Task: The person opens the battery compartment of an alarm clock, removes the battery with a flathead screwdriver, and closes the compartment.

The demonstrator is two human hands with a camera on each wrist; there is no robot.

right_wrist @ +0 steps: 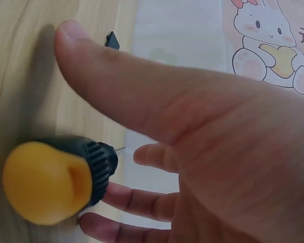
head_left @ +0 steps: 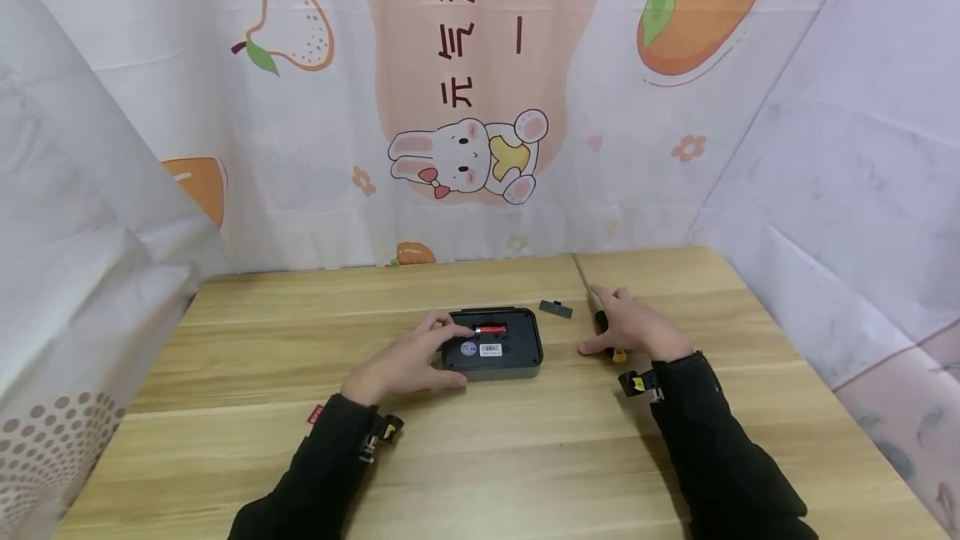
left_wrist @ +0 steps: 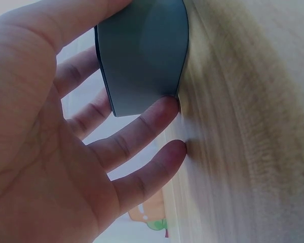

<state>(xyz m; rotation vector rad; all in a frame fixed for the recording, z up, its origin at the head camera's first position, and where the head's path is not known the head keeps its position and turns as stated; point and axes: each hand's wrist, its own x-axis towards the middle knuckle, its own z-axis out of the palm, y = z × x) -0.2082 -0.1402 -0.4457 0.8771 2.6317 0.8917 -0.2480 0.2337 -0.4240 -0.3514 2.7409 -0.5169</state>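
Note:
A rectangular black device [head_left: 525, 352] with rounded corners and a grey side lies on the table, its labelled face up. In a slot in that face sits a red battery [head_left: 491, 329]. My left hand [head_left: 405, 363] holds the device's left end, index finger on top near the battery, thumb at the front corner. Other fingertips touch the end and the tabletop in the left wrist view. My right hand [head_left: 633, 325] is spread over a screwdriver [right_wrist: 48, 182] with a yellow and black handle; the thumb stands apart from it. The screwdriver's shaft points to the back.
A small dark battery cover [head_left: 556, 308] lies between the device and the screwdriver. The wooden table [head_left: 487, 457] ends at a printed curtain [head_left: 300, 148] behind, with more white cloth at both sides.

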